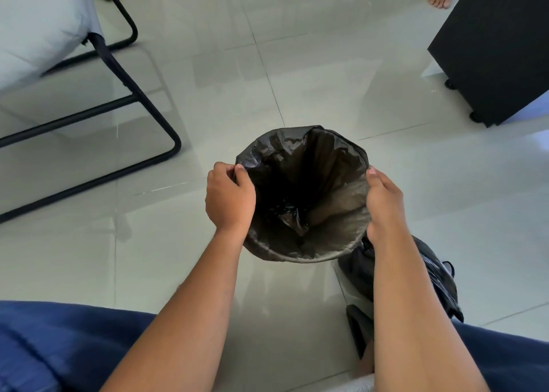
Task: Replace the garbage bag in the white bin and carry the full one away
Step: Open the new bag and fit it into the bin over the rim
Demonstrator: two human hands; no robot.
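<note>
Both forearms extended forward, bare, roughly parallel.
Left hand point(230, 197) pinches with curled fingers point(239, 170); right hand point(384, 203) grips, thumb up, knuckles outward.

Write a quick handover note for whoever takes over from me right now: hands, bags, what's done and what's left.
Left hand pinches the new black liner at the bin's left rim.
Right hand grips the liner at the right rim.
Liner is inside the bin and folded over most of the rim, so fitting looks nearly done.
Full black bag sits on the tiled floor beside the bin, under the right forearm.
Left: finish the rim, carry the full bag away.
</note>
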